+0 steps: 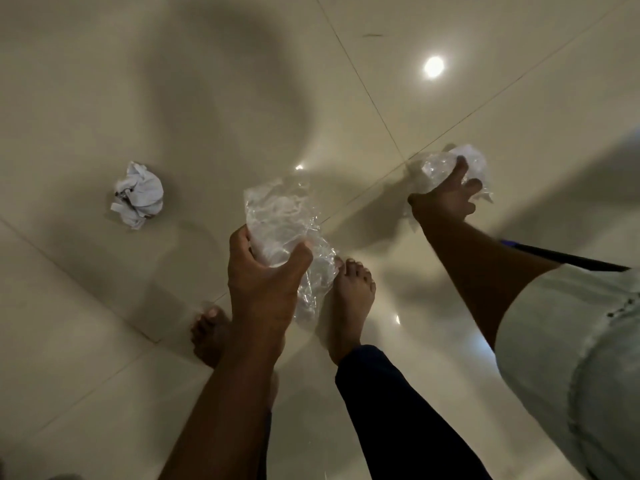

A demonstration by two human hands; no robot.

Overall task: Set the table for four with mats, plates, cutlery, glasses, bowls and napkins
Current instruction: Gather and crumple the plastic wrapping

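Note:
I look straight down at a glossy tiled floor. My left hand grips a crumpled sheet of clear plastic wrap at the middle of the view. My right hand reaches down to the right and grips a second bunch of clear plastic wrap with some white paper in it, at floor level. A crumpled ball of white paper lies on the floor to the left, apart from both hands. No mats, plates, cutlery, glasses, bowls or napkins are in view.
My bare feet stand on the tiles below my left hand. A ceiling light reflects off the floor at the upper right. A dark strap runs along the right edge by my pale sleeve.

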